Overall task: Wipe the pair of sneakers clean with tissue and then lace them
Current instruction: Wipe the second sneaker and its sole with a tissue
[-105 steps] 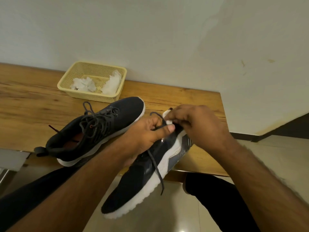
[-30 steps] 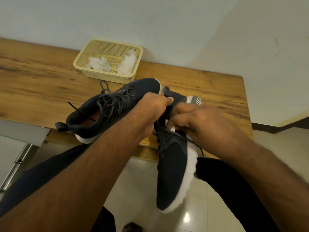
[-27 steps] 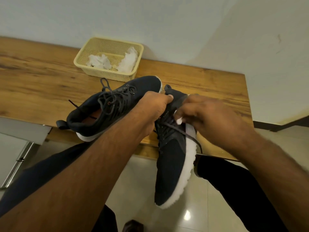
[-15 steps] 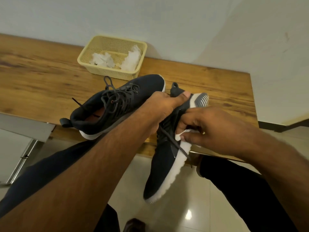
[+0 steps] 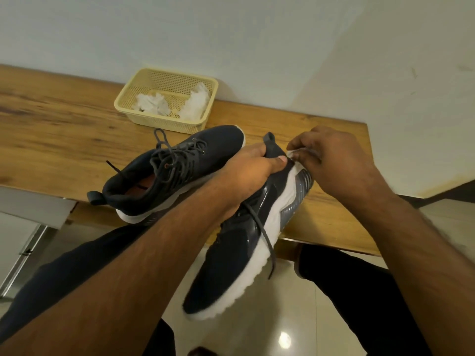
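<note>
Two dark sneakers with white soles are in view. One laced sneaker lies on the wooden table, toe toward the basket. My left hand grips the second sneaker at its collar, holding it tilted over the table's front edge with the toe pointing down toward me. A loose lace hangs across its side. My right hand pinches a small white tissue against the heel of that sneaker.
A yellow mesh basket with crumpled white tissues stands at the back of the table by the wall. My dark-trousered legs are below, over a glossy tiled floor. A metal frame shows at the lower left.
My right hand has moved with the tissue from the sneaker's side sole up to its heel. My left hand has tilted the held sneaker, its toe swinging left.
</note>
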